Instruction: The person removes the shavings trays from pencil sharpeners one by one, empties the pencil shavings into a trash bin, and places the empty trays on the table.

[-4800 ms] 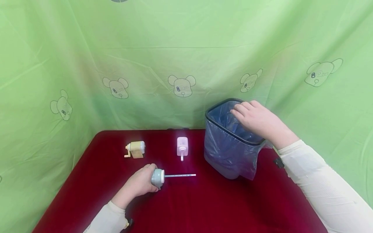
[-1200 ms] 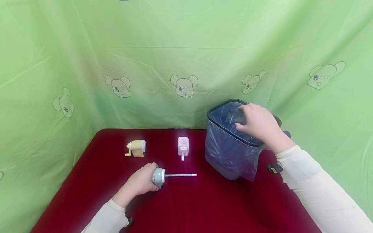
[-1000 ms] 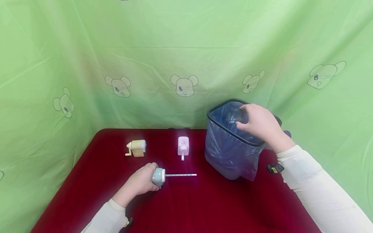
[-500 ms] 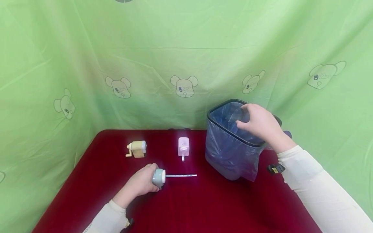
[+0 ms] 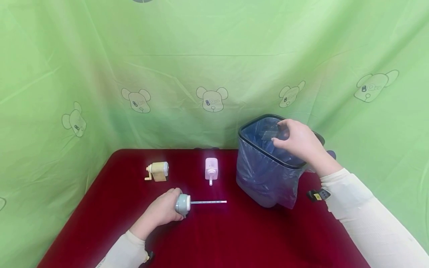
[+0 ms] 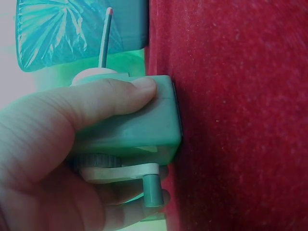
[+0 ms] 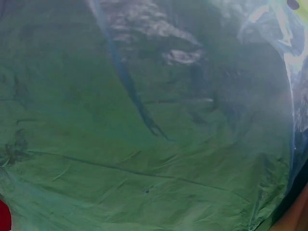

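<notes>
My left hand [image 5: 164,209] grips a grey-green crank pencil sharpener [image 5: 182,204] on the red table. A pencil [image 5: 209,202] sticks out of its front towards the right. In the left wrist view the thumb lies along the sharpener's side [image 6: 130,120], and its crank handle [image 6: 153,190] shows by the fingers. Over the mouth of the lined bin [image 5: 261,175], my right hand [image 5: 298,141] has thumb and fingers curved around what looks like a clear plastic box [image 5: 269,134]; its outline is faint. The right wrist view shows mostly the bin liner [image 7: 144,159].
A yellow crank sharpener [image 5: 157,171] stands at the back left. At the back middle is a pink sharpener [image 5: 211,169] with a short white stub pointing forward. Green cloth [image 5: 187,67] hangs around the red table [image 5: 207,238].
Since the oldest frame my right hand has turned, so its thumb now shows apart from the fingers. The faint clear box has tilted slightly over the bin. My left hand stays in place.
</notes>
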Available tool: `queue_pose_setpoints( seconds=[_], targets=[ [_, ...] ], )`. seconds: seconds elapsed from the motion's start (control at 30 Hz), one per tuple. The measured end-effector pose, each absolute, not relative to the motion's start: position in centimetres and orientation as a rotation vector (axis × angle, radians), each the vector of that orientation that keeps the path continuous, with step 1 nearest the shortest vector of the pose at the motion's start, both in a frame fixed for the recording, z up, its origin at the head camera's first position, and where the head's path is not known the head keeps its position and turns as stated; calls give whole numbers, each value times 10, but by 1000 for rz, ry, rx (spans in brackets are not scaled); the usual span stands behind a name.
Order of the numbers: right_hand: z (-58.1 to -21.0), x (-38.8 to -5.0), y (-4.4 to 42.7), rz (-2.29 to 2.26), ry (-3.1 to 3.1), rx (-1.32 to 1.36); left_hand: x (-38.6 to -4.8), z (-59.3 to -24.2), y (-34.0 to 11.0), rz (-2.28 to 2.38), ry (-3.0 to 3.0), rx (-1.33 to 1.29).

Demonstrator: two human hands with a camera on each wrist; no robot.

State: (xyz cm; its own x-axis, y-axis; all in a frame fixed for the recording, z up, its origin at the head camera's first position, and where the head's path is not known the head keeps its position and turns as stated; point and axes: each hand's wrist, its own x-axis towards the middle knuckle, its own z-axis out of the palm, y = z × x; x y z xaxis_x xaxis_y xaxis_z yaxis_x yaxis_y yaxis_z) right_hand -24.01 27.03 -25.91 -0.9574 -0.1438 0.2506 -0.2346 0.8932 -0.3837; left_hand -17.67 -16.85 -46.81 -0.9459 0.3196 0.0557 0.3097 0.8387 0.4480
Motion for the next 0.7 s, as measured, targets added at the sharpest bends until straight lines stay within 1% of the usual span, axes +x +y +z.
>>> queue_pose_setpoints(
  seconds=[0.3, 0.7],
  targets=[
    [-258, -238, 272, 704, -2821, 284, -179, -472, -169, 722, 3008, 506],
    [-258, -233, 271, 807, -2794, 284, -178, -469, -168, 712, 3006, 520]
  ],
)
